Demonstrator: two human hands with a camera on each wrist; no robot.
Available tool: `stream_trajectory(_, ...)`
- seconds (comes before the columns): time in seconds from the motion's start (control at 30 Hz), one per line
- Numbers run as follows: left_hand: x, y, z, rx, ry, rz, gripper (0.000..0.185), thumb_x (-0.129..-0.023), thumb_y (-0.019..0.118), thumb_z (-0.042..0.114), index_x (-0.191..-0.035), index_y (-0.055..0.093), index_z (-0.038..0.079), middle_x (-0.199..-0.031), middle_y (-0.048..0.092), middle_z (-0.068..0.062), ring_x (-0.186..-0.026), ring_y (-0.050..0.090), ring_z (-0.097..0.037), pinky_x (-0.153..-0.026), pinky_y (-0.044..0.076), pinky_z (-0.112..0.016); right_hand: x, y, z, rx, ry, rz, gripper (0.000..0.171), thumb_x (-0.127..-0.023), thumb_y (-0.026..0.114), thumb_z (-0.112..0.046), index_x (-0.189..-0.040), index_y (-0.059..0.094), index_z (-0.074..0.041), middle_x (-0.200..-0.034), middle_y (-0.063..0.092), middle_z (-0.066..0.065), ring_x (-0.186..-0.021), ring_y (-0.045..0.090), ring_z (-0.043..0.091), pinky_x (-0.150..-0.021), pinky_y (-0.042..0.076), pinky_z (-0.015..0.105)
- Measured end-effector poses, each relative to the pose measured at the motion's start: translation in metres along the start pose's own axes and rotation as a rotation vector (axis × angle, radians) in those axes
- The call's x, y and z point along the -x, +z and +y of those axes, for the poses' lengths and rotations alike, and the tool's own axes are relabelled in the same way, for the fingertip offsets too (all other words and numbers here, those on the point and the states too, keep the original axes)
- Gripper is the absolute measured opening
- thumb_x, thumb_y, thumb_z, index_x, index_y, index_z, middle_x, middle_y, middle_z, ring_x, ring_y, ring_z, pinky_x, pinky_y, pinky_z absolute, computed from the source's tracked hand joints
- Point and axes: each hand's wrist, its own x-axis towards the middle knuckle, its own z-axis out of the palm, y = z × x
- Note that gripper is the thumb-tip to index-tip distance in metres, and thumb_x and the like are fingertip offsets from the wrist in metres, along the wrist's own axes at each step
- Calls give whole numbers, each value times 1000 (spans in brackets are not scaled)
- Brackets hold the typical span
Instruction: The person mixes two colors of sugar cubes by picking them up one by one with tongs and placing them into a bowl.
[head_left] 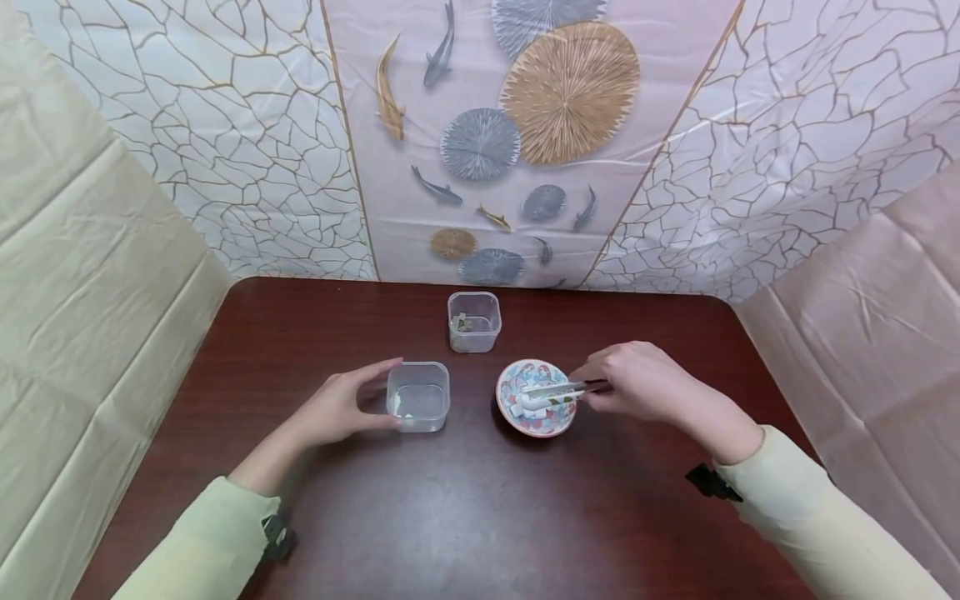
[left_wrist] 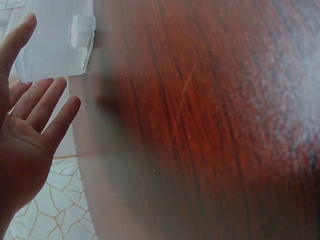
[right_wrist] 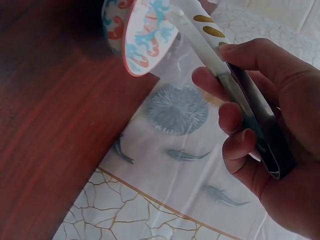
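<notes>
From my remote seat, I see the small round ceramic dish with the red, blue and white pattern (head_left: 537, 398) sitting on the dark red-brown wooden table (head_left: 480, 517), right of centre and close to the person. Several small white pieces (head_left: 525, 407) lie in it. The tips of a pair of white tongs with gold spots and a dark handle end (head_left: 558, 392) reach into the dish over those pieces; I cannot tell whether the tips are pinching one. My right hand (head_left: 641, 385) grips the tongs at the handle end, fingers curled round both arms, just beside the dish's right rim. The right wrist view shows the same grip: fingers (right_wrist: 235, 117) wrapped over the metal arms (right_wrist: 240, 95), with the patterned dish (right_wrist: 147, 32) tilted in frame at the top.

Just left of the dish stands a clear square plastic container (head_left: 418, 397) with a small white piece (head_left: 398, 407) inside at its left wall. My left hand (head_left: 341, 410) cups its left side, thumb behind and fingers in front, straight and relaxed; the left wrist view shows the spread palm (left_wrist: 30, 130) beside the container wall (left_wrist: 52, 42).

Farther back, near the table's middle, sits a second clear square plastic container (head_left: 474, 321) holding some small dark bits. A printed backdrop with fish and round leaf shapes (head_left: 525, 133) hangs behind the table.
</notes>
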Motion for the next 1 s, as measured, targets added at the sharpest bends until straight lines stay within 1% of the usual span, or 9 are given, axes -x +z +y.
stream_trajectory(0.13,0,0,0,8,2,-2,94,-79,98,25,-159,51,8,-148,65,-15,-132,66,-30,-113,49,-51,2,4,0,-7,-3,-38,24,-79,82,-10,-100,84,-19,-92,77,-10,-74,66,3,-63,55,31)
stream_trajectory(0.27,0,0,0,8,6,-1,94,-79,98,25,-158,51,7,-148,65,-16,-132,66,-31,-113,49,-51,3,2,0,-11,18,-68,24,-78,81,-11,-101,85,-19,-92,77,-10,-73,66,3,-63,55,31)
stream_trajectory(0.37,1,0,0,8,7,0,94,-79,98,24,-158,51,8,-147,65,-16,-132,66,-31,-113,49,-52,3,0,1,-10,33,-65,25,-78,81,-12,-102,85,-20,-91,77,-10,-72,65,3,-63,55,32)
stream_trajectory(0.5,1,0,0,11,12,2,93,-79,98,23,-158,52,7,-147,65,-17,-131,67,-33,-113,49,-52,-2,-2,2,-13,31,-24,27,-79,81,-12,-104,85,-21,-88,74,-12,-70,62,2,-62,54,32)
stream_trajectory(0.57,1,-1,0,11,19,4,92,-80,98,23,-158,51,6,-147,65,-18,-131,67,-34,-112,50,-53,-7,-3,0,-12,19,8,28,-79,81,-13,-104,84,-22,-85,71,-14,-70,62,2,-61,53,32)
stream_trajectory(0.67,2,-1,0,16,22,5,92,-80,97,23,-158,52,5,-147,65,-19,-131,67,-35,-112,50,-54,-17,-3,-3,-2,-14,63,27,-79,82,-15,-105,84,-23,-86,70,-15,-74,67,5,-63,55,33)
stream_trajectory(0.8,2,-1,0,16,22,5,91,-81,97,24,-158,52,6,-146,65,-19,-131,67,-36,-111,50,-55,-35,-3,-9,-6,-77,111,27,-83,82,-16,-109,84,-19,-90,73,-10,-79,71,10,-65,56,36)
stream_trajectory(0.9,2,-1,0,17,29,6,90,-81,97,23,-158,52,6,-146,65,-19,-131,67,-36,-111,50,-54,-50,-3,-15,-17,-114,109,26,-84,81,-16,-110,83,-19,-88,71,-9,-75,67,10,-62,53,35)
stream_trajectory(1.0,2,-1,0,34,33,3,90,-81,97,20,-157,52,6,-147,64,-20,-130,67,-36,-111,51,-52,-66,-4,-22,-15,-138,82,26,-85,79,-17,-110,82,-23,-84,68,-11,-70,61,8,-58,50,32)
